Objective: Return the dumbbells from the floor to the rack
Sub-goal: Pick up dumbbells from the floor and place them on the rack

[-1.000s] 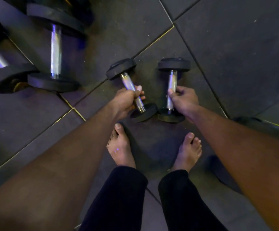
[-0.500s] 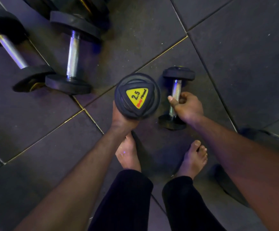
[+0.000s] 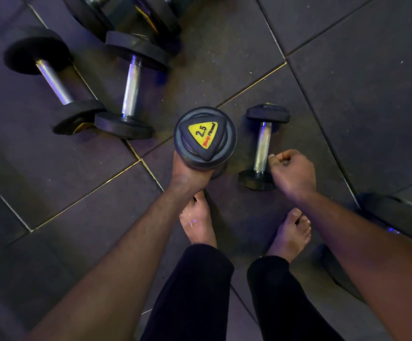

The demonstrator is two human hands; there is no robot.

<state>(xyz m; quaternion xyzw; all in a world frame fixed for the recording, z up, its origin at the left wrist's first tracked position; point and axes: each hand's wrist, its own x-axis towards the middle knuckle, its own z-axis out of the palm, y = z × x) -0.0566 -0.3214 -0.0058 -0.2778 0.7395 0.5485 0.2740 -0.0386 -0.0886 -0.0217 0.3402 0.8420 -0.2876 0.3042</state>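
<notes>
My left hand (image 3: 187, 177) grips the handle of a small black dumbbell (image 3: 205, 137) and holds it upright off the floor. Its round end faces me and shows a yellow triangle marked 2.5. A second small dumbbell (image 3: 261, 148) with a chrome handle lies on the dark rubber floor just to the right. My right hand (image 3: 293, 171) is beside that handle, on its right, with fingers curled and nothing in them. One fingertip is at or very near the handle. No rack is in view.
Two larger dumbbells (image 3: 131, 87) (image 3: 52, 80) lie on the floor at the upper left, and more dark weights (image 3: 136, 13) sit at the top edge. My bare feet (image 3: 197, 217) stand just below the small dumbbells. A dark object (image 3: 397, 212) lies at the right edge.
My left hand lifted its dumbbell off the floor and turned it end-up. My right hand let go of the second dumbbell's handle and moved slightly right; that dumbbell stays on the floor.
</notes>
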